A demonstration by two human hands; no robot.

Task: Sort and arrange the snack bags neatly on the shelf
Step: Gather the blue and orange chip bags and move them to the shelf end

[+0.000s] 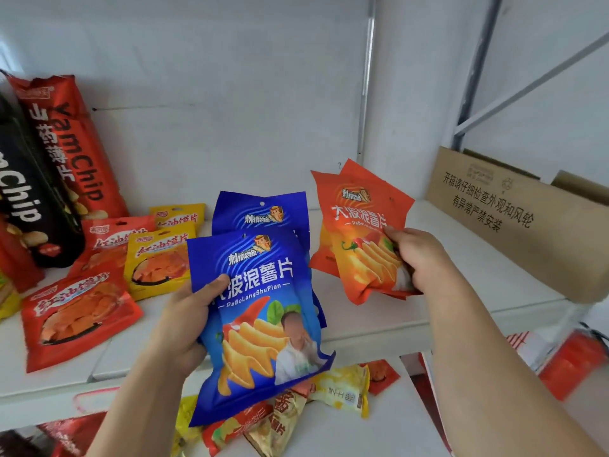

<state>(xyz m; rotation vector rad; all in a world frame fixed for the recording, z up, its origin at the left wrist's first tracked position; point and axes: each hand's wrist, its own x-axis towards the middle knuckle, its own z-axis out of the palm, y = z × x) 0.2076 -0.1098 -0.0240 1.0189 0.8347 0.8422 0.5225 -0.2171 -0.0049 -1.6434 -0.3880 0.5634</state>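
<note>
Left hand: the left hand (184, 324) grips the blue chip bags (260, 311) by their left edge — thumb curled over the front, fingers hidden behind.
Right hand: the right hand (417, 255) pinches the orange chip bags (359, 225) at their lower right corner, fingers curled round the stack.
Where the bags are: both stacks are held in the air over the front part of the shelf (461, 258), blue at about 8 o'clock from orange.
Long axis: blue runs roughly 12 to 6; orange leans toward 11.
Bare space: the open patch of shelf lies behind the stacks, at 12 o'clock from the blue one.
Nearer hand: my judgement — the right, already farther in and close to the cardboard box (514, 219) at 3 o'clock.
</note>
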